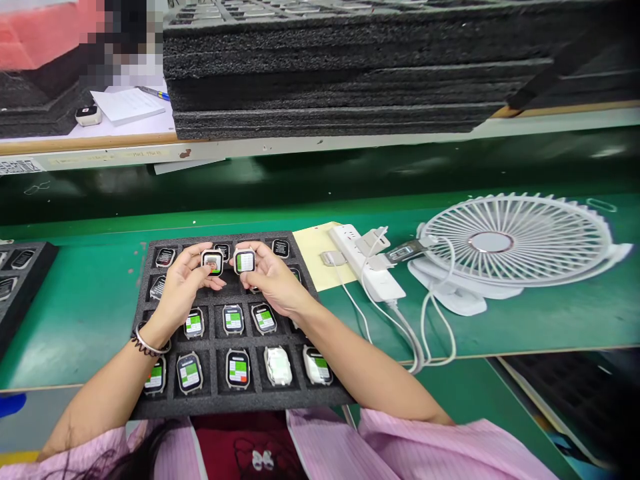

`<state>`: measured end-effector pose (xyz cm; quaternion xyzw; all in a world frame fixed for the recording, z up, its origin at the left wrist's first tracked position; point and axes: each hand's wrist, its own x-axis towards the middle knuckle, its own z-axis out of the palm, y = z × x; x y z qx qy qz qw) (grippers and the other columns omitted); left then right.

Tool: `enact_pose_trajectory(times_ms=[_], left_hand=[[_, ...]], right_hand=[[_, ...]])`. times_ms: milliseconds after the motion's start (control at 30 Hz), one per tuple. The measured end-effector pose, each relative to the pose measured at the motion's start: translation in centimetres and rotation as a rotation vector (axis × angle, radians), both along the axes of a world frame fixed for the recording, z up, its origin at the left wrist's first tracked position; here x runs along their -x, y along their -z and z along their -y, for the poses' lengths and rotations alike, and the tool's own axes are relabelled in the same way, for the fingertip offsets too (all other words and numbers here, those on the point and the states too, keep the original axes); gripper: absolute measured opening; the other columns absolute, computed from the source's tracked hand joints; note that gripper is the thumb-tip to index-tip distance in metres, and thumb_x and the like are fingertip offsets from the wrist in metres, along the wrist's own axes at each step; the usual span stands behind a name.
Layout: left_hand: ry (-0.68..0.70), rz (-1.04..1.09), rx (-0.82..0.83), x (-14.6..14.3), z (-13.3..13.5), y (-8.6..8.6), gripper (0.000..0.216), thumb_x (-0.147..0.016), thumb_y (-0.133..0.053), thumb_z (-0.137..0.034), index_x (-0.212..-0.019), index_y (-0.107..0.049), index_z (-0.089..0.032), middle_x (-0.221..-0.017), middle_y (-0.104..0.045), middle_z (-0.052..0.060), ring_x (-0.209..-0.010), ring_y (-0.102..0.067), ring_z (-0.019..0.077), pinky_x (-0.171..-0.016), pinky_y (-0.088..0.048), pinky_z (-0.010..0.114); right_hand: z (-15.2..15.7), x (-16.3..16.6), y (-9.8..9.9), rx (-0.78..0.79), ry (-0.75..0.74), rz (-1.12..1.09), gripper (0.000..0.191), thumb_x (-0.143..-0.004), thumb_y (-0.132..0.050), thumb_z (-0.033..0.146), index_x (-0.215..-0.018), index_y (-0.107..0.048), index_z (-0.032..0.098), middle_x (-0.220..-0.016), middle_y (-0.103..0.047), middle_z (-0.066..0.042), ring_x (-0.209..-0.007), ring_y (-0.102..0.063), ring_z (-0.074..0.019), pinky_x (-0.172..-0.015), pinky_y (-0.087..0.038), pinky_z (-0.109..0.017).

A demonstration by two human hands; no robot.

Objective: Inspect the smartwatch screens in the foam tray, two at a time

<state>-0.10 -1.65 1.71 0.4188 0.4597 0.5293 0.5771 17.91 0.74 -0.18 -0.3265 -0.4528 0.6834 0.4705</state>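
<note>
My left hand [187,277] is closed on a smartwatch [213,263] without a strap, its thumb over the lit screen. In my right hand [273,280] is a second smartwatch [245,261], its screen showing white and green blocks. Both are held side by side above a black foam tray [215,402] with square compartments. More watch bodies lie in the tray, among them one with a green screen [233,319] and one with a red patch [237,369]. Some at the back have dark screens with text. My hands and forearms hide several compartments.
Right of the tray, a white power strip [367,263] with plugs and cables rests partly on yellow paper [313,250]. A white fan [520,243] lies beyond it. Stacked black foam trays [325,87] fill the shelf ahead. Another foam tray [30,287] sits at the left edge.
</note>
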Motion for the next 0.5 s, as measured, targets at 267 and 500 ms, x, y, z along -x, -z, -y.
enact_pose_trajectory(times_ms=[267, 500], left_hand=[[0.007, -0.014, 0.008, -0.01, 0.06, -0.09, 0.048, -0.073, -0.073, -0.026, -0.118, -0.057, -0.017, -0.092, -0.068, 0.001, -0.061, -0.072, 0.0157, -0.059, -0.059, 0.026], [0.002, -0.014, 0.005, 0.02, -0.08, -0.03, 0.047, -0.073, -0.073, -0.026, -0.117, -0.058, -0.017, -0.091, -0.068, 0.001, -0.061, -0.072, 0.0155, -0.058, -0.059, 0.026]], right_hand=[[-0.08, -0.15, 0.01, 0.037, 0.001, 0.019, 0.043, -0.079, -0.076, 0.049, -0.105, -0.057, 0.02, -0.082, -0.064, 0.0, -0.051, -0.051, -0.0101, -0.048, -0.035, -0.023], [-0.04, -0.17, 0.11, -0.01, -0.01, -0.012, 0.041, -0.074, -0.077, 0.027, -0.109, -0.056, 0.021, -0.09, -0.065, 0.0, -0.055, -0.057, -0.0097, -0.05, -0.04, -0.022]])
